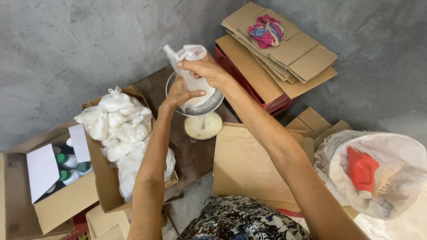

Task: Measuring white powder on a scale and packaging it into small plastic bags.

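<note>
Right hand point(205, 70) pinching bag point(192, 75) neck, left hand point(180, 92) cupped against its side above scale pan point(209, 106); best kept upright, neck tight.

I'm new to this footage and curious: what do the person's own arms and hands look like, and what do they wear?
Both arms are bare, without sleeves. The left hand and right hand wear no gloves; no rings, watch or bracelets show. A dark floral-patterned garment shows below.

Soft, even daylight fills the scene; shadows are faint; the white plastic bags point(122, 129) look slightly washed out; focus is sharp centrally; edges bend a little from wide-angle distortion.
</note>
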